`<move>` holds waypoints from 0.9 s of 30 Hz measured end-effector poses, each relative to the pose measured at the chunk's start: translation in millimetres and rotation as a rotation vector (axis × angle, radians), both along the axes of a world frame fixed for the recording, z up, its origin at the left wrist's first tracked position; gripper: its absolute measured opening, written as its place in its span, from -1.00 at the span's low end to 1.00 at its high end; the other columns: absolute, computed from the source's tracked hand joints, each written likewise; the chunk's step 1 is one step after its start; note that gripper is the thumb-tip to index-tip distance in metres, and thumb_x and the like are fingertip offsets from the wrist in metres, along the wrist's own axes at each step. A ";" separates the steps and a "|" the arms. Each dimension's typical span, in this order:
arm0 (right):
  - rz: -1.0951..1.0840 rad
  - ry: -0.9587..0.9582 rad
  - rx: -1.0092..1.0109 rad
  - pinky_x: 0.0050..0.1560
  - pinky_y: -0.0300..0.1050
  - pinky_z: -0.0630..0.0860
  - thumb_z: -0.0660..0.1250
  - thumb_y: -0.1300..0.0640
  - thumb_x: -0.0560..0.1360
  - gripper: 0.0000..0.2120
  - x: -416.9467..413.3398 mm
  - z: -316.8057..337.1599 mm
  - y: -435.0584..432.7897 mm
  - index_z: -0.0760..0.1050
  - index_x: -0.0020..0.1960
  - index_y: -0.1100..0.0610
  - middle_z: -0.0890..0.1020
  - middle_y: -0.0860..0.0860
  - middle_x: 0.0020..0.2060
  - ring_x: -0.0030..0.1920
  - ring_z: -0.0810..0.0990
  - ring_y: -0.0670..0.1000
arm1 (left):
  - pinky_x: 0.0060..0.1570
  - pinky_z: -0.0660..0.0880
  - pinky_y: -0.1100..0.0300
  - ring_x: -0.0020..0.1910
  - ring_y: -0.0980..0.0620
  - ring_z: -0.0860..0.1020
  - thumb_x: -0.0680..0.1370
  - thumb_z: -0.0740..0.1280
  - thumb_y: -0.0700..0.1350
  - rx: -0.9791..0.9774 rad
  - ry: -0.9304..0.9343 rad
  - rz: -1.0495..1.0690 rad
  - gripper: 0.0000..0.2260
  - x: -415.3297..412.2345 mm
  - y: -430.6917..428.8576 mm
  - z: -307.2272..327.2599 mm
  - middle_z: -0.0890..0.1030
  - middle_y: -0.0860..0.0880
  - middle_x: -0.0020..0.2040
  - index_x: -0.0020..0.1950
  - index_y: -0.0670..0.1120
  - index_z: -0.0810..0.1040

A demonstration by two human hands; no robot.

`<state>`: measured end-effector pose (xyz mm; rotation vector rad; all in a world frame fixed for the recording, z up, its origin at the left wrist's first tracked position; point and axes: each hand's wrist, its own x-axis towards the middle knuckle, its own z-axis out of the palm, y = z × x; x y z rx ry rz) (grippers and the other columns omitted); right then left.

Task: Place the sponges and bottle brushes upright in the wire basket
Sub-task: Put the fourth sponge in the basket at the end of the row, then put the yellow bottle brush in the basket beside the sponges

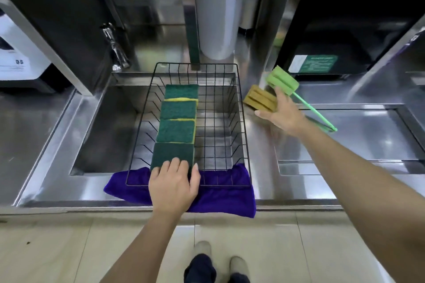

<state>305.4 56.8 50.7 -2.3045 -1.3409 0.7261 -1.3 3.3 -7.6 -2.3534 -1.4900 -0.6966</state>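
A black wire basket (241, 122) sits over the sink, its near end on a purple cloth (225, 200). Several green-and-yellow sponges (178, 110) stand on edge in a row along its left half. My left hand (173, 185) rests on the nearest sponge (171, 153), fingers over its top edge. On the counter to the right lie a green bottle brush (284, 81) with a long green handle and a tan bottle brush (258, 99). My right hand (284, 114) hovers over them with fingers spread, touching or just above the brushes; nothing is clearly gripped.
The sink basin (108, 126) lies under the basket, with a tap (116, 49) at its back left. A grey cylinder (217, 11) and a pump bottle (251, 0) stand behind. A second recessed basin (358, 135) lies at right.
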 end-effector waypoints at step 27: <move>-0.132 0.165 0.407 -0.34 -0.15 0.25 0.14 0.27 0.55 -0.64 -39.0 49.2 1.5 0.28 0.34 0.21 0.47 0.06 -0.28 -0.25 0.43 0.03 | -0.40 0.31 0.08 -0.44 -0.10 0.43 0.57 0.13 -0.02 0.016 -0.021 0.014 -0.62 2.2 -1.2 -2.9 0.44 -0.06 -0.42 -0.38 -0.15 0.48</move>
